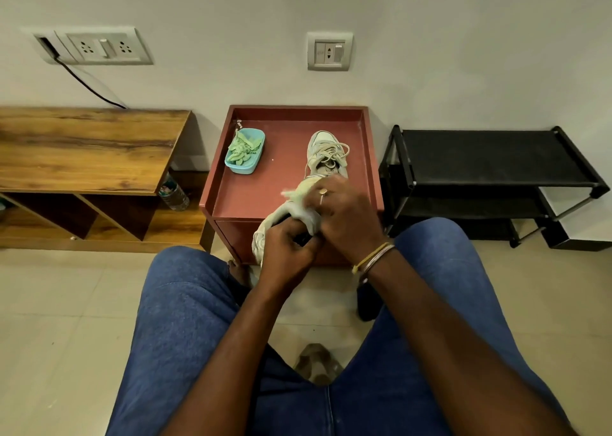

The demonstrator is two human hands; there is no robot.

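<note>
I hold a pale grey sneaker (pixel 265 233) over the front edge of a red-brown side table (pixel 284 184). My left hand (pixel 288 247) grips the shoe from below, fingers curled round it. My right hand (pixel 344 210), with a ring and bangles, holds a pale green cloth (pixel 303 192) against the top of the shoe; the cloth is blurred. A second matching sneaker (pixel 328 152) with loose laces stands on the table at the right. A light blue tub (pixel 245 152) full of crumpled green pieces sits at the table's back left.
A wooden bench with open shelves (pixel 86 150) stands to the left, a plastic bottle (pixel 174 194) beside it. A black shoe rack (pixel 490 170) stands to the right. Wall sockets (pixel 99 46) and a black cable hang above. My knees in blue jeans frame the tiled floor.
</note>
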